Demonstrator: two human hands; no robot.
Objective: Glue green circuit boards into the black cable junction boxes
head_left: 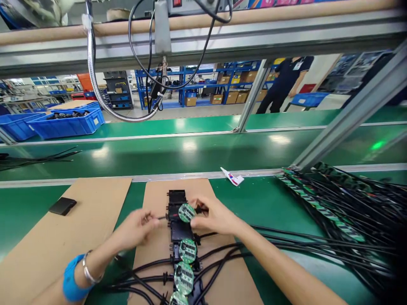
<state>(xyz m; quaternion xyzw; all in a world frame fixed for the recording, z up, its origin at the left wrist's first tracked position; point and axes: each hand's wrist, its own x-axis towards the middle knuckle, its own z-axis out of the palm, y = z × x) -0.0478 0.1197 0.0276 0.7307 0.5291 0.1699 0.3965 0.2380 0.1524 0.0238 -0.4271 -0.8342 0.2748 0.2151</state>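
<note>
A row of black housings (179,231) lies on a brown cardboard sheet (222,271), several with round green circuit boards (187,250) in them. My right hand (213,217) pinches a round green circuit board (186,212) over the second housing. My left hand (138,228) pinches a thin black wire (160,218) just left of that housing. Black cables (219,254) run from the housings to both sides.
A heap of black cables with green boards (337,207) fills the right. A black lid (62,206) lies on a second cardboard sheet (57,237) at left. A green conveyor belt (190,152) runs behind, blue crates (68,120) beyond. A person (286,82) stands far back.
</note>
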